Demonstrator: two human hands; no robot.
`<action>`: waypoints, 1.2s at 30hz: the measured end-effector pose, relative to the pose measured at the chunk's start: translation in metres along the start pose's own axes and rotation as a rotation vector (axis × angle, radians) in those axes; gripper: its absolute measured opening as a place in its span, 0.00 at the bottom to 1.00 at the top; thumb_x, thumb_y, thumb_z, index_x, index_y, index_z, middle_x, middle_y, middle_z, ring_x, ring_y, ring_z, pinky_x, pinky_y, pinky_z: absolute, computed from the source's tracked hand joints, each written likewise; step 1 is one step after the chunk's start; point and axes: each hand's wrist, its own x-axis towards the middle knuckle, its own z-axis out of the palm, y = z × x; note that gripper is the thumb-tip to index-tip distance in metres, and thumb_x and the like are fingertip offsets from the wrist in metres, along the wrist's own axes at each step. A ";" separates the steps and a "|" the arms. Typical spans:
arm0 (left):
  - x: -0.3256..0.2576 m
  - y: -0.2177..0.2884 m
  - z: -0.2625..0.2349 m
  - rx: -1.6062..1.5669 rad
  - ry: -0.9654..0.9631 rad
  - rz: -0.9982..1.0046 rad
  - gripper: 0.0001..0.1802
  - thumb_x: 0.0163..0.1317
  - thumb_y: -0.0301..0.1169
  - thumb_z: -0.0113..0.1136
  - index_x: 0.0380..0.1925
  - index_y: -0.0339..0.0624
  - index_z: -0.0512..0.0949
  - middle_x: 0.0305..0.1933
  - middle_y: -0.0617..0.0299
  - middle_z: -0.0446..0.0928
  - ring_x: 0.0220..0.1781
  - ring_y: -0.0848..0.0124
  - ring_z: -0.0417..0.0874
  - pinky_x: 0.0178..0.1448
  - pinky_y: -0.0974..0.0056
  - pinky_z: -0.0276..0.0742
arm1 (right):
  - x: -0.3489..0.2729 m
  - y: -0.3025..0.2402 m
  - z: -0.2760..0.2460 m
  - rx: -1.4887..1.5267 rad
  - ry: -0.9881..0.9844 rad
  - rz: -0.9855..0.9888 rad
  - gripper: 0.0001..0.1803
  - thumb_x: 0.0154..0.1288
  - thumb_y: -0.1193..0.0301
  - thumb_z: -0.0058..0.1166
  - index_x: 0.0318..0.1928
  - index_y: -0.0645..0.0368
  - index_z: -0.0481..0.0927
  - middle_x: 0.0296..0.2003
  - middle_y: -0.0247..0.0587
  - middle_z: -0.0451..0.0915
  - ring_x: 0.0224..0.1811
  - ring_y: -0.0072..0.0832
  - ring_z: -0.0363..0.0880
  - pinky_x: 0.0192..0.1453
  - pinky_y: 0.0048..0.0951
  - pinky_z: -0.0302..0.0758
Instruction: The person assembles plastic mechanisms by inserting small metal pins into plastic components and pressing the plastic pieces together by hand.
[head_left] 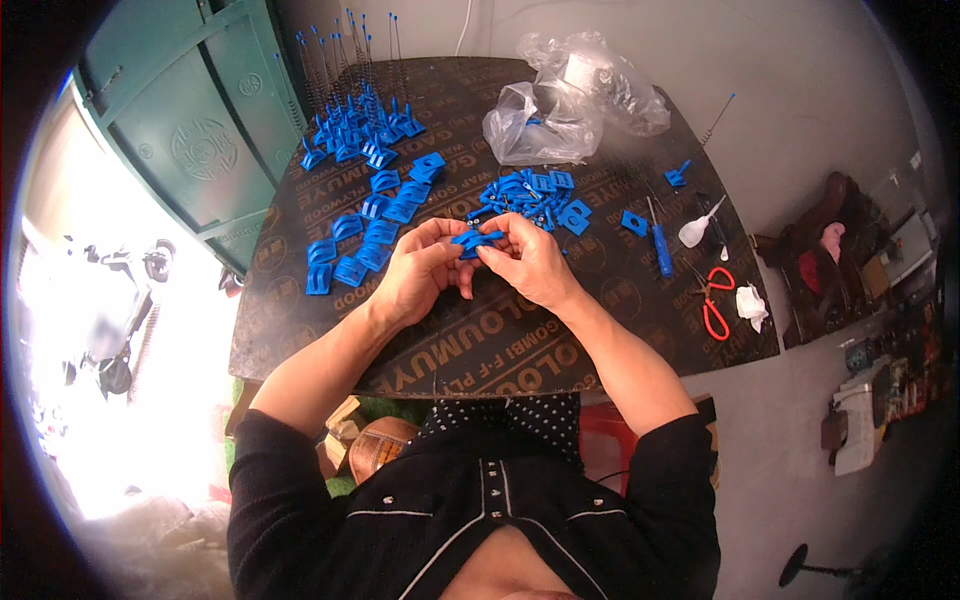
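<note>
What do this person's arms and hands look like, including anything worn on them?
The left hand and right hand are bare, ungloved; no watch or bracelet shows. Plain black fabric sleeves end near the elbows, leaving the forearms uncovered.

I see room for a hand between the right forearm (622, 355) and the screwdriver (661, 250); heaped blue parts (528, 194) block straight ahead, spring-topped stands (352, 128) (spindly things) the far left.

The parts (470, 241) are blue, the trousers (545, 418) white-dotted black.
</note>
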 end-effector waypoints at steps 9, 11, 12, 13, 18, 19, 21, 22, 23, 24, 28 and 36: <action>0.000 -0.002 0.000 0.032 -0.007 0.024 0.14 0.63 0.23 0.50 0.49 0.32 0.67 0.35 0.54 0.77 0.27 0.68 0.80 0.31 0.62 0.82 | -0.001 0.000 0.002 0.021 0.066 -0.111 0.17 0.62 0.70 0.61 0.46 0.67 0.75 0.30 0.35 0.81 0.29 0.16 0.78 0.33 0.20 0.76; -0.001 -0.001 0.000 0.048 -0.002 0.027 0.14 0.63 0.23 0.50 0.49 0.32 0.67 0.36 0.55 0.77 0.28 0.68 0.80 0.31 0.62 0.82 | -0.004 -0.011 0.000 -0.016 0.025 -0.016 0.16 0.63 0.72 0.60 0.48 0.66 0.74 0.34 0.33 0.78 0.34 0.15 0.77 0.39 0.19 0.75; -0.001 0.000 0.001 0.049 0.000 0.022 0.14 0.63 0.23 0.50 0.49 0.32 0.67 0.36 0.55 0.77 0.28 0.68 0.80 0.31 0.62 0.82 | -0.004 -0.011 0.000 -0.012 0.027 -0.014 0.16 0.63 0.72 0.60 0.48 0.66 0.74 0.34 0.33 0.78 0.34 0.15 0.77 0.39 0.19 0.75; -0.001 0.000 0.002 0.063 -0.012 0.027 0.14 0.63 0.23 0.50 0.49 0.33 0.67 0.36 0.55 0.77 0.29 0.69 0.80 0.31 0.63 0.82 | -0.003 -0.010 -0.001 -0.083 0.045 -0.038 0.16 0.62 0.72 0.61 0.47 0.66 0.75 0.33 0.32 0.78 0.33 0.14 0.75 0.38 0.19 0.74; -0.001 -0.001 0.000 0.095 -0.015 0.063 0.15 0.63 0.22 0.51 0.50 0.33 0.66 0.36 0.56 0.77 0.29 0.69 0.80 0.32 0.63 0.82 | -0.005 -0.014 0.000 -0.188 0.082 -0.090 0.16 0.60 0.72 0.62 0.46 0.64 0.76 0.28 0.31 0.77 0.28 0.14 0.72 0.32 0.20 0.72; -0.001 -0.002 0.001 0.146 -0.007 0.075 0.15 0.63 0.22 0.51 0.50 0.33 0.66 0.35 0.56 0.77 0.29 0.70 0.80 0.32 0.64 0.82 | -0.005 -0.016 0.000 -0.232 0.082 -0.115 0.16 0.59 0.73 0.62 0.47 0.64 0.76 0.27 0.30 0.76 0.26 0.14 0.71 0.30 0.20 0.71; -0.001 -0.003 0.001 0.197 0.002 0.089 0.15 0.64 0.21 0.51 0.50 0.32 0.66 0.35 0.57 0.77 0.29 0.71 0.80 0.31 0.65 0.82 | -0.006 -0.015 -0.001 -0.276 0.081 -0.141 0.16 0.59 0.74 0.62 0.47 0.63 0.76 0.26 0.30 0.75 0.25 0.14 0.71 0.29 0.21 0.70; 0.000 -0.005 0.001 0.254 -0.004 0.115 0.15 0.64 0.21 0.51 0.51 0.32 0.66 0.35 0.57 0.76 0.29 0.72 0.80 0.31 0.66 0.81 | -0.006 -0.014 -0.001 -0.284 0.090 -0.166 0.16 0.58 0.75 0.62 0.47 0.63 0.76 0.25 0.30 0.75 0.24 0.15 0.70 0.28 0.21 0.70; 0.001 -0.007 0.002 0.310 -0.011 0.141 0.15 0.64 0.21 0.51 0.51 0.32 0.66 0.34 0.58 0.76 0.30 0.73 0.80 0.31 0.67 0.81 | -0.006 -0.013 -0.002 -0.293 0.099 -0.190 0.16 0.58 0.76 0.62 0.47 0.63 0.76 0.24 0.30 0.74 0.23 0.15 0.70 0.28 0.21 0.69; 0.000 -0.006 0.004 0.338 -0.005 0.156 0.15 0.65 0.20 0.51 0.52 0.31 0.65 0.33 0.58 0.76 0.29 0.74 0.79 0.30 0.68 0.81 | -0.006 -0.012 -0.002 -0.292 0.101 -0.188 0.16 0.58 0.76 0.62 0.47 0.63 0.76 0.24 0.30 0.74 0.23 0.15 0.70 0.28 0.21 0.69; -0.001 -0.006 0.006 0.369 0.021 0.195 0.17 0.65 0.20 0.52 0.53 0.31 0.65 0.33 0.59 0.76 0.29 0.74 0.79 0.31 0.67 0.81 | -0.005 -0.015 -0.002 -0.310 0.101 -0.208 0.18 0.56 0.78 0.62 0.48 0.62 0.76 0.24 0.31 0.74 0.23 0.15 0.69 0.28 0.21 0.69; 0.002 -0.007 0.000 0.525 0.080 0.152 0.19 0.63 0.21 0.56 0.53 0.29 0.68 0.39 0.57 0.80 0.34 0.73 0.81 0.39 0.67 0.82 | -0.004 -0.011 -0.005 -0.354 0.099 -0.224 0.20 0.56 0.79 0.61 0.51 0.61 0.76 0.30 0.34 0.75 0.26 0.18 0.71 0.30 0.22 0.71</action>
